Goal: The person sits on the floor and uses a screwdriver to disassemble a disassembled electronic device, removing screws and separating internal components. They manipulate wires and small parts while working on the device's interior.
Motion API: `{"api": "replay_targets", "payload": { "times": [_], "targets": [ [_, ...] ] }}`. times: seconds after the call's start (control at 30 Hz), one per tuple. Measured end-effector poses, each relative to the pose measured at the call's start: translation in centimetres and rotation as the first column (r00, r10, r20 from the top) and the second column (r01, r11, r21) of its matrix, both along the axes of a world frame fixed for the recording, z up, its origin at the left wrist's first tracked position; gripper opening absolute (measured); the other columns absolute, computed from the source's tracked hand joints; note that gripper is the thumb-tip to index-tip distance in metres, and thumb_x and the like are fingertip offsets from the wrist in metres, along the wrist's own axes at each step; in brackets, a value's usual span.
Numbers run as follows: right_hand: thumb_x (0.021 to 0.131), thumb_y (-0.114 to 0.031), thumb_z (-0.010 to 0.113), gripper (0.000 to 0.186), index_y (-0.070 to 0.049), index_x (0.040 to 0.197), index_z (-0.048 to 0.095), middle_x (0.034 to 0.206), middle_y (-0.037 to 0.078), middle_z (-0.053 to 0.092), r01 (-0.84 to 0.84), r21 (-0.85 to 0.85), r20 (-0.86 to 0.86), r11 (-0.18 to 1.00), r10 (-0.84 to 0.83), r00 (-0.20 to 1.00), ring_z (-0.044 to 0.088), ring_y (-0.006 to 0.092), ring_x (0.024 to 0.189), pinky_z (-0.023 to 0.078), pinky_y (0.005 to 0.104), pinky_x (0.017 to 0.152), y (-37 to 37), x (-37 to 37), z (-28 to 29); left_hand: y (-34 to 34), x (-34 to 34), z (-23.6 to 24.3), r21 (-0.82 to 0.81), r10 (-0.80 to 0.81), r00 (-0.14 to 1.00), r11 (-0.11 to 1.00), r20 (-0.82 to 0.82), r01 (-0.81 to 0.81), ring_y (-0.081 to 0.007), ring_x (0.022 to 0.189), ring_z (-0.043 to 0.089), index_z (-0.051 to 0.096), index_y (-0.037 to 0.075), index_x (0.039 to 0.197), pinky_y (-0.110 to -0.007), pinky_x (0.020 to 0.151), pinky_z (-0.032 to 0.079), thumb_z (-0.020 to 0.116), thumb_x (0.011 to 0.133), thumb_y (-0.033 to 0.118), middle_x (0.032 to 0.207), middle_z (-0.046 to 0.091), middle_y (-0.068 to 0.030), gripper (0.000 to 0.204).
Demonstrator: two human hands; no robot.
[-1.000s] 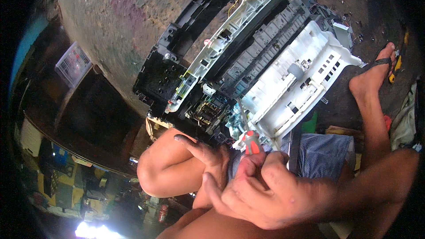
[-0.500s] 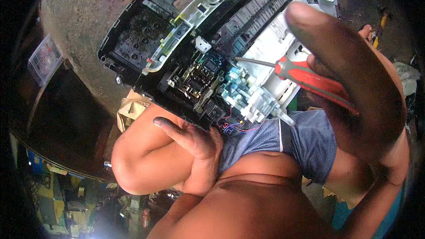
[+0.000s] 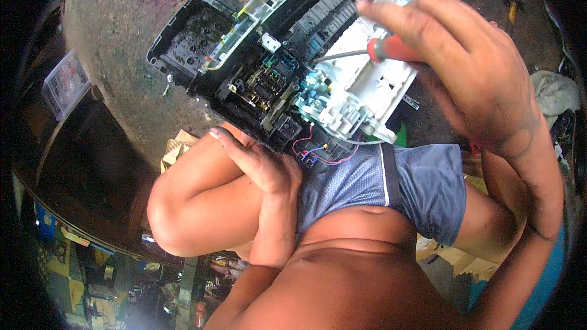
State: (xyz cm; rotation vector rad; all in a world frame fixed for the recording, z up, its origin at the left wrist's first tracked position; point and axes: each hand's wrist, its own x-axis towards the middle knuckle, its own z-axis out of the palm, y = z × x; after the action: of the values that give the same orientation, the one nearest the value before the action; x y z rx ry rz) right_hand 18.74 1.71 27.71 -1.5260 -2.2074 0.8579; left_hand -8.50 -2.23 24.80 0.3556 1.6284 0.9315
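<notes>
A partly dismantled printer (image 3: 244, 121), black with white and pale blue plastic parts, rests tilted at my lap with its inner mechanism exposed. My left hand (image 3: 267, 170) is at its near edge, thumb stretched out to the left and fingers hidden beneath the frame. A screwdriver (image 3: 388, 49) with a red and grey handle is in my right hand (image 3: 468, 64). Its thin shaft points left, and the tip appears over the middle of the mechanism; whether it touches cannot be made out. Red and blue wires (image 3: 318, 157) hang loose at the near side.
A large rounded, rough brown surface (image 3: 113, 67) lies beyond my left knee, with a clear plastic basket (image 3: 66, 84) at its left. Folded cardboard (image 3: 177, 148) sits beside my leg. A pale cloth (image 3: 553, 91) and a yellow-handled tool (image 3: 512, 12) are at the right.
My right hand has turned and moved farther from the camera, still holding the screwdriver, which has shifted up and left. The printer has moved slightly upward in view.
</notes>
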Motion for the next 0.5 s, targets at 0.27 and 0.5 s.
{"api": "replay_targets", "payload": {
  "times": [0.27,0.5],
  "targets": [
    [0.083,-0.005,0.067,0.030,-0.008,0.113,0.070,0.110,0.014,0.062,0.072,-0.114,0.040,0.991,-0.068,0.997,0.067,0.0301,0.095,0.053,0.0368,0.078,-2.5,0.5,-0.1,0.1,0.3,0.2,0.024,-0.060,0.997,0.998,0.038,0.059,-0.0274,0.125,0.054,0.048,0.004,0.142,-0.042,0.111,0.038,0.032,0.101,0.066,0.139,0.057,-0.0102,0.076],
    [0.086,-0.011,0.067,0.028,-0.003,0.113,0.068,0.108,0.016,0.063,0.123,-0.247,-0.062,0.961,-0.143,0.988,0.067,0.0328,0.094,0.052,0.0373,0.080,-2.0,1.2,-0.1,0.2,0.3,0.2,-0.012,-0.001,0.997,1.000,0.072,0.002,-0.0263,0.124,0.055,0.050,0.003,0.139,-0.041,0.111,0.038,0.033,0.101,0.065,0.136,0.059,-0.0101,0.075]
  ]
}}
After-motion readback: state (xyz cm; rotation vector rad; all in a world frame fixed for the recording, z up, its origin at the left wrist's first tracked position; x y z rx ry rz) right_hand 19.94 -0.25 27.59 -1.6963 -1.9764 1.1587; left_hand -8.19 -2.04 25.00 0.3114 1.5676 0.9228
